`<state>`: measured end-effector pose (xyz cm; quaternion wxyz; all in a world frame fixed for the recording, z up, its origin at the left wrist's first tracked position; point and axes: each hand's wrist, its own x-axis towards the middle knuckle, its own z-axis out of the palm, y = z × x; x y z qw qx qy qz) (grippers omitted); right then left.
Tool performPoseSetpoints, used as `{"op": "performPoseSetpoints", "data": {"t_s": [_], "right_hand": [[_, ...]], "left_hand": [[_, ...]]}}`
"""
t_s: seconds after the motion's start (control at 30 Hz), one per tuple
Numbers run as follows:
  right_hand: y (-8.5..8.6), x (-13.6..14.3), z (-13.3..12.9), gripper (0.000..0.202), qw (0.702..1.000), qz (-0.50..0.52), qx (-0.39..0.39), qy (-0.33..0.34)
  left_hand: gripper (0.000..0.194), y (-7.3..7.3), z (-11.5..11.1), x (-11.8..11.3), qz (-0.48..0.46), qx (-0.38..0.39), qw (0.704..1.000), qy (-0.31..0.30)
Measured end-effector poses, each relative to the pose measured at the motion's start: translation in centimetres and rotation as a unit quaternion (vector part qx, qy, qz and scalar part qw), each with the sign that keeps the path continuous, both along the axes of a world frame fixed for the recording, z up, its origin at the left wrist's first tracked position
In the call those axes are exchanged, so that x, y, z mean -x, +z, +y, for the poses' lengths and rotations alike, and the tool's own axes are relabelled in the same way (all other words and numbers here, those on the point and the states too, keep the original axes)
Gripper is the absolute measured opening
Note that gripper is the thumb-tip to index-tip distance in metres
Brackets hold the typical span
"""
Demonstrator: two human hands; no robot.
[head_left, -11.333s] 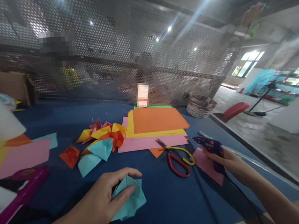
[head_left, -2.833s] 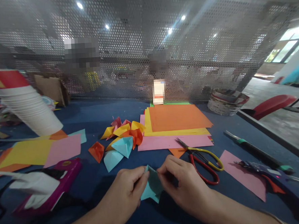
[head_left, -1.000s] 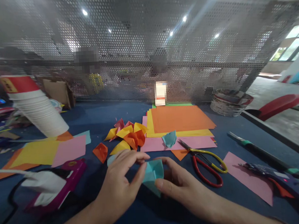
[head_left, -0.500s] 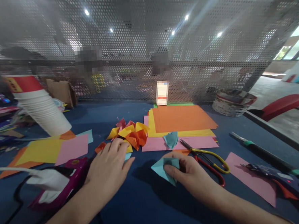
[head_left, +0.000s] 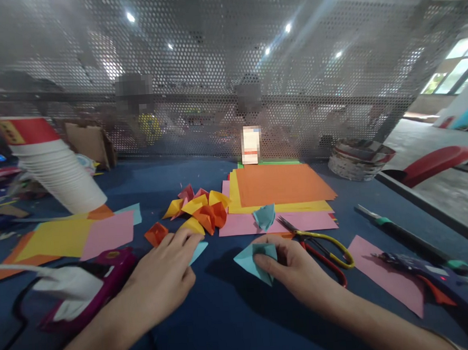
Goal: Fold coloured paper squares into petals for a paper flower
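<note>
My right hand (head_left: pixel 291 264) pinches a folded light blue paper piece (head_left: pixel 251 261) between thumb and fingers, just above the table. My left hand (head_left: pixel 164 266) is at the front of the folded paper pile, palm down, with its fingers curled and the thumb drawn in. A light blue paper scrap (head_left: pixel 199 252) sticks out from beneath those fingers; the fingertips themselves are hidden. Beyond them lie folded yellow and orange paper pieces (head_left: pixel 207 216) and a separate orange folded piece (head_left: pixel 156 233). Another folded blue piece (head_left: pixel 264 217) rests on the front of the paper stack.
A sheet stack (head_left: pixel 282 185) lies ahead, scissors (head_left: pixel 321 243) beside it. To the right are a pink sheet (head_left: pixel 386 276), a glue gun (head_left: pixel 418 266) and a black-handled tool (head_left: pixel 412 238). At left stand stacked paper cups (head_left: pixel 59 170) and a purple power strip (head_left: pixel 113 272).
My left hand's thumb has drawn in toward its fingers, and more of the light blue scrap shows beside them. My right hand still holds its folded paper. The view has shifted slightly.
</note>
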<state>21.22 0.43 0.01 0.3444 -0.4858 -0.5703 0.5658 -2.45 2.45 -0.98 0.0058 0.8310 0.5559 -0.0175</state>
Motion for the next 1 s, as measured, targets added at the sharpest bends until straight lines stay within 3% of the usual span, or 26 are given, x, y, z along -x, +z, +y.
{"op": "performPoseSetpoints", "data": {"t_s": [0.17,0.27,0.37,0.47,0.6,0.77,0.87,1.0], "right_hand": [[0.2,-0.1,0.2,0.01,1.0,-0.011,-0.029,0.001],[0.2,-0.2,0.3,0.008,0.999,-0.022,-0.042,-0.002],[-0.1,-0.3,0.3,0.007,0.999,-0.022,-0.034,-0.014],[-0.5,-0.3,0.3,0.008,0.998,-0.022,-0.048,-0.022],[-0.8,-0.4,0.1,0.01,0.998,-0.02,-0.044,-0.03],[-0.6,0.0,-0.2,0.004,0.998,0.003,-0.041,-0.036],[-0.8,0.4,-0.2,0.007,0.998,0.033,-0.025,-0.036],[-1.2,0.6,-0.3,0.018,0.998,0.061,0.0,-0.029]], "left_hand": [[0.042,-0.1,0.1,-0.6,0.004,-0.01,1.0,0.01],[0.039,0.0,0.0,-0.8,-0.091,-0.029,0.995,-0.004],[0.031,0.4,-0.3,-1.0,-0.307,-0.053,0.949,-0.049],[0.011,1.2,-0.8,-1.4,-0.444,0.012,0.894,-0.059],[0.019,1.5,-1.4,-2.3,-0.509,0.094,0.854,-0.046],[0.015,0.7,-2.0,-4.1,-0.566,0.164,0.808,-0.018],[0.01,0.3,-2.2,-5.1,-0.568,0.161,0.807,-0.022],[0.007,0.1,-1.9,-5.7,-0.538,0.069,0.839,-0.031]]}}
